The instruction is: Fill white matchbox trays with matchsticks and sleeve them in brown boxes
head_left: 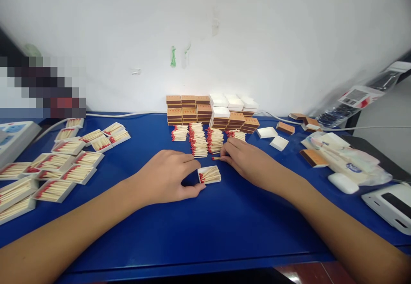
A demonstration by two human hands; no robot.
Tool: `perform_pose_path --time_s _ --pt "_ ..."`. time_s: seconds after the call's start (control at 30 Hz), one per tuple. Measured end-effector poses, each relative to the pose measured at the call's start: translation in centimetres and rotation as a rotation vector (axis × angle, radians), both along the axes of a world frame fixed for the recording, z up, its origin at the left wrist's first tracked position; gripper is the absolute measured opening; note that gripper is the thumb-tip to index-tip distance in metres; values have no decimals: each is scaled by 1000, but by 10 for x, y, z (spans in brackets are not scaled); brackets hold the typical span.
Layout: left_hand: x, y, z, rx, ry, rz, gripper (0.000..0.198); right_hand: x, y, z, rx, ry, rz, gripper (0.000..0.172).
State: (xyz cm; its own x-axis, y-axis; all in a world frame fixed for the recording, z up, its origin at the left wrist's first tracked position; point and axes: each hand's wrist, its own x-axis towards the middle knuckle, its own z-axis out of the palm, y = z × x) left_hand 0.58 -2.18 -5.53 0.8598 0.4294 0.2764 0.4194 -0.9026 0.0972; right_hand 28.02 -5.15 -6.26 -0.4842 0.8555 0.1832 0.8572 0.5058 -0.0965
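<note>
White and shallow, the cardboard tray (209, 174), likely light and crushable, sits beside the parted fingers of my left hand (170, 177); I'd grip its walls. My right hand (240, 154) pinches a slim, red-headed wooden match (216, 158), probably brittle.

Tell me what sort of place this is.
Probably an indoor desk or worktable, in a home or small workroom: the blue tabletop stands against a marked white wall, with stacked matchboxes along its back.
</note>
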Motion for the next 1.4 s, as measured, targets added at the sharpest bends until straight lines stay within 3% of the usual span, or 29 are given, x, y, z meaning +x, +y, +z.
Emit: perform_pose_path --time_s 0.23,0.37,0.77,1.1,1.4 --pt "0 -2 3 0 -6 2 27 -23 -22 14 -2 192 87 8" --pt "1 -1 2 6 -4 5 27 -33 -28 16 -19 149 118 10" --pt "1 -2 4 -12 4 8 30 -18 -23 18 -191 259 88 12" --pt "0 -2 4 -20 10 14 29 -15 -23 21 -218 281 103 19" --pt "1 -2 3 -28 15 8 29 -20 -23 18 -187 281 69 10"
